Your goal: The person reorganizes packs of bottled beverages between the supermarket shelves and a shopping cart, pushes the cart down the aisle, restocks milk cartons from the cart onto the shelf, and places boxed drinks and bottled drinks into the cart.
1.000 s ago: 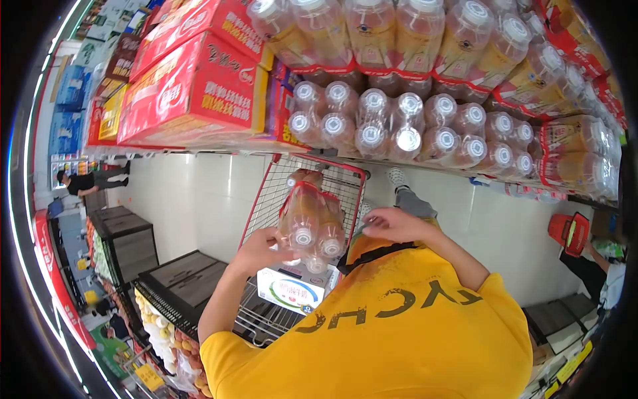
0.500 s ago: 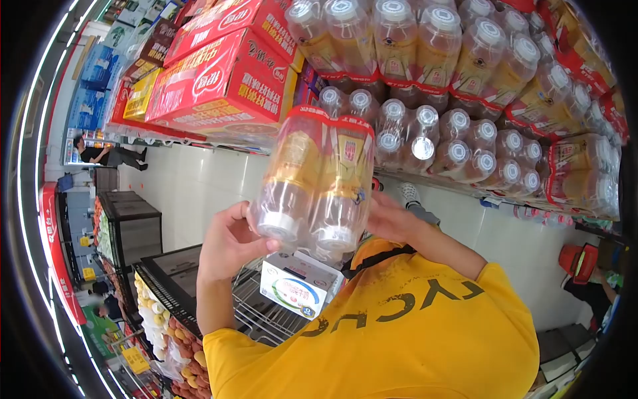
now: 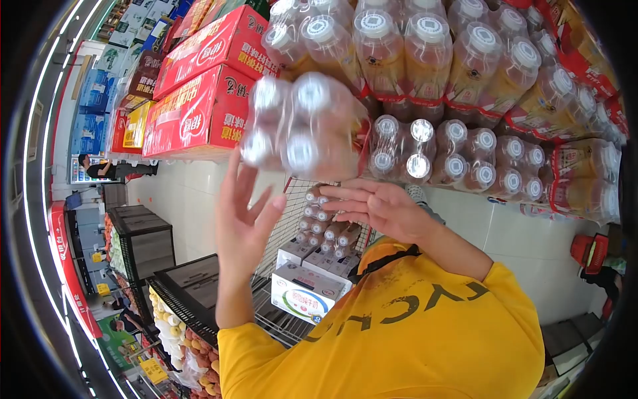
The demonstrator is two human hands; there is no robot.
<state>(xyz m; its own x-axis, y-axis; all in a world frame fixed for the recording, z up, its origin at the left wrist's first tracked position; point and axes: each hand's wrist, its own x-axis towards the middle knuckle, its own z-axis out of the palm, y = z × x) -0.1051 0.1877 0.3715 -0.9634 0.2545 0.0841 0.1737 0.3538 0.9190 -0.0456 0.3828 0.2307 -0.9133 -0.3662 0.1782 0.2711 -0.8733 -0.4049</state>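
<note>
A shrink-wrapped four-bottle pack (image 3: pixel 299 126), blurred by motion, has its white caps facing me, in front of the stacked bottles and red cartons. My left hand (image 3: pixel 246 209) is just below its left side with fingers spread; fingertip contact is unclear. Below the pack's right side, my right hand (image 3: pixel 389 209) is open, fingers stretched out to the left. Whether anything supports the pack from behind is hidden. Beneath my hands, the cart (image 3: pixel 276 233) holds bottle packs (image 3: pixel 325 229) and white printed cartons (image 3: pixel 302 292).
Bottle packs (image 3: pixel 465 156) fill the display across the top right. Red cartons (image 3: pixel 193 113) are stacked at upper left. Dark display crates (image 3: pixel 139 243) and produce (image 3: pixel 189 352) line the left. A person (image 3: pixel 109 169) stands far left; a red basket (image 3: pixel 588 256) is far right.
The bottle pack has risen from the cart to the display's front, caps now towards me. My hands followed it up and now have their fingers apart. More packs and cartons show in the cart.
</note>
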